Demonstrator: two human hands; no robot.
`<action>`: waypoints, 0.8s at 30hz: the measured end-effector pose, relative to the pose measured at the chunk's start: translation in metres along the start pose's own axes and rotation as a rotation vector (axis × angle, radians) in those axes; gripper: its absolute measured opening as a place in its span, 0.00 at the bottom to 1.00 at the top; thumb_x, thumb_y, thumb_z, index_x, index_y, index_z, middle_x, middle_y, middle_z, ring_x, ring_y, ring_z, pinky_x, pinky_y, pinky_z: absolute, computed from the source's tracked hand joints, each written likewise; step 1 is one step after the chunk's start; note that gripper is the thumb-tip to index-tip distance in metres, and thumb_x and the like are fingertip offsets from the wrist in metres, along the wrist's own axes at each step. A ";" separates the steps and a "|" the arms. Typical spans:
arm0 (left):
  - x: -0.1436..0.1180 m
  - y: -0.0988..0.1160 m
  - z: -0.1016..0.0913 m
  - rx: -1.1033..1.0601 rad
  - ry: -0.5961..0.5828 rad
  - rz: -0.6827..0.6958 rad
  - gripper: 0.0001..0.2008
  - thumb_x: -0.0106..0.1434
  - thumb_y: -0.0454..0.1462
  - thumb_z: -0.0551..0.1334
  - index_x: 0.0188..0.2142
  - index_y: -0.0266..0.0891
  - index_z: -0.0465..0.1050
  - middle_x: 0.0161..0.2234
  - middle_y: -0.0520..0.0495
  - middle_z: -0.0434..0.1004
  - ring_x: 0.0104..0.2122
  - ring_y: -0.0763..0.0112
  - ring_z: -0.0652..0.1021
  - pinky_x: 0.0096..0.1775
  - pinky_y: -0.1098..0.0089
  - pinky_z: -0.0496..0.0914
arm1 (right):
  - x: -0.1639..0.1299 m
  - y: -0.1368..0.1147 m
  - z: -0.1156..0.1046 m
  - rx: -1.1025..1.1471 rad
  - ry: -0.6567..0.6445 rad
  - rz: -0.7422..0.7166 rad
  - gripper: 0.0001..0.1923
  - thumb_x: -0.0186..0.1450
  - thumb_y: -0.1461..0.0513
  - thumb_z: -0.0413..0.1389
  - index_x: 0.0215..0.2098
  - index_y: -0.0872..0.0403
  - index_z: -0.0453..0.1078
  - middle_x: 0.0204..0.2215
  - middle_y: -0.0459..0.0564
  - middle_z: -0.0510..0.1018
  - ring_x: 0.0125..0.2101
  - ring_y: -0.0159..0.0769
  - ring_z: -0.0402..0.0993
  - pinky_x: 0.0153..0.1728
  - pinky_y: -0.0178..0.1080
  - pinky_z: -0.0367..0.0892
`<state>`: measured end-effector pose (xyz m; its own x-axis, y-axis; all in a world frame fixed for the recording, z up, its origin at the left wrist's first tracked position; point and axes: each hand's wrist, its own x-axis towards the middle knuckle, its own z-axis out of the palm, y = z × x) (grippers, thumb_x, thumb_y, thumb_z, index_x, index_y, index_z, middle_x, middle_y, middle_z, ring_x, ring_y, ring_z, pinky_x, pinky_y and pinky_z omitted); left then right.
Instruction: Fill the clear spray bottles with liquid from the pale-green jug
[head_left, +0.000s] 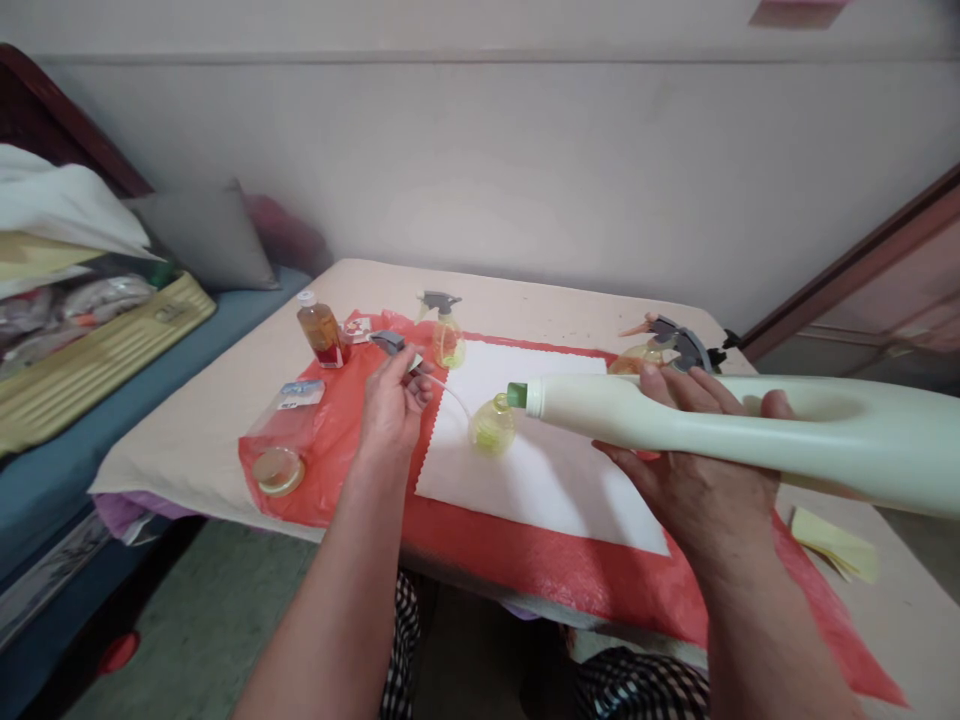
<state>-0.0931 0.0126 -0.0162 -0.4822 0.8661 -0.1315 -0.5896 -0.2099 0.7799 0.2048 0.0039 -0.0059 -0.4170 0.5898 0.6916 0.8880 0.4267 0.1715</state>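
My left hand (pixel 394 395) is closed around a grey spray trigger head (pixel 387 342), whose thin clear tube curves down toward a small yellow spray bottle (pixel 493 430). That bottle has no head on it and stands on a white sheet (pixel 555 480). In my right hand (pixel 705 480) lies a large pale green jug (pixel 840 430), gripped by its handle and tipped almost level. Its green spout (pixel 517 395) is at the small bottle's neck; whether they touch I cannot tell. Behind stands another yellow spray bottle (pixel 449 342) with its grey trigger fitted.
Red plastic sheeting (pixel 480 560) covers part of the table. To the left are an amber liquid bottle (pixel 321 330) and a clear jar (pixel 277 470). Another spray bottle (pixel 637 357) is partly hidden behind the jug. A yellow cloth (pixel 834 545) lies right; a wall (pixel 510 170) rises behind.
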 end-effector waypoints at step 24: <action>0.000 0.000 0.001 -0.017 0.009 -0.013 0.06 0.59 0.37 0.67 0.32 0.35 0.76 0.24 0.49 0.74 0.18 0.80 0.70 0.21 0.79 0.64 | 0.002 -0.001 -0.008 -0.019 -0.033 0.007 0.38 0.67 0.51 0.58 0.69 0.53 0.51 0.58 0.66 0.72 0.59 0.62 0.66 0.60 0.70 0.46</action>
<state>-0.0927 0.0127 -0.0153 -0.4802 0.8647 -0.1474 -0.6069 -0.2062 0.7676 0.2045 -0.0007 0.0010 -0.4171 0.6149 0.6693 0.8941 0.4097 0.1808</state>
